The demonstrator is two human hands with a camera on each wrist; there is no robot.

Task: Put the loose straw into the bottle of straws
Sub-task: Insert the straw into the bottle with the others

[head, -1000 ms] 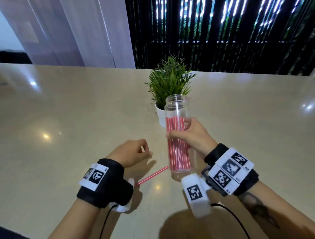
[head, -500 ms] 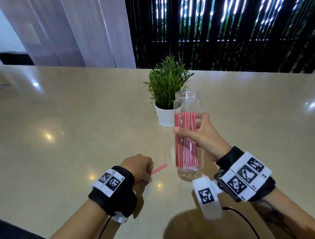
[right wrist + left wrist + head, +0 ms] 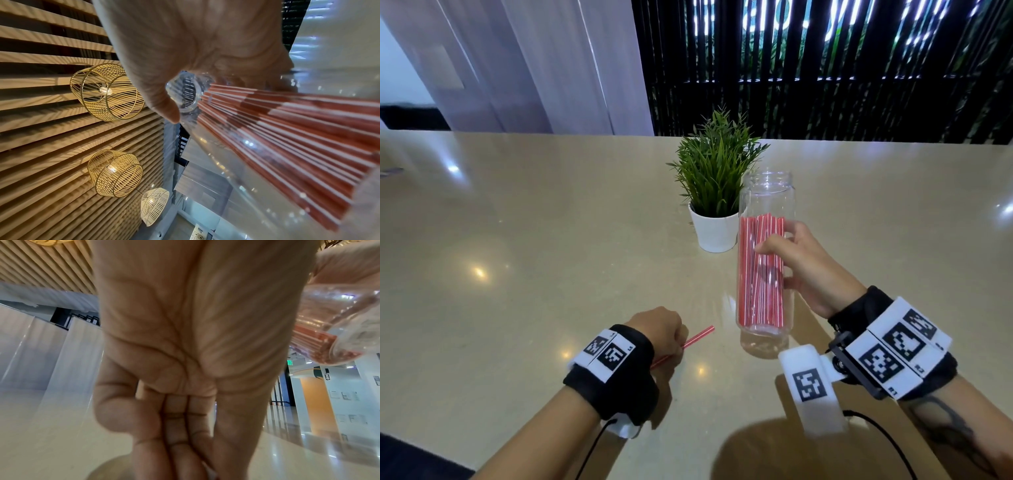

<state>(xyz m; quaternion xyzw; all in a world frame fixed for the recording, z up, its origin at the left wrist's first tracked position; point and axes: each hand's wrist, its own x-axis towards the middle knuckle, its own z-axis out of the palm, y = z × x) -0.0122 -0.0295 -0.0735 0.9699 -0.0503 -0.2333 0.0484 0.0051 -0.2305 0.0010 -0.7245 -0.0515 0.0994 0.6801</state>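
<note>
While held: left hand [image 3: 654, 330] grip pinches loose straw [image 3: 698, 337]; right hand [image 3: 803, 265] grip clasps bottle of straws [image 3: 765, 260].
Risk: straw tip may catch the narrow neck and bend.

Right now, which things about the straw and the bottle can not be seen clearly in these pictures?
- Loose straw, head view: the part under the left hand is covered, so its grip is unclear.
- Left wrist view: palm and curled fingers fill the frame; blurred, no straw recognisable.
- Bottle, right wrist view: the base is cut off by the edge.
- Right hand, head view: the bottle hides its fingertips.
</note>
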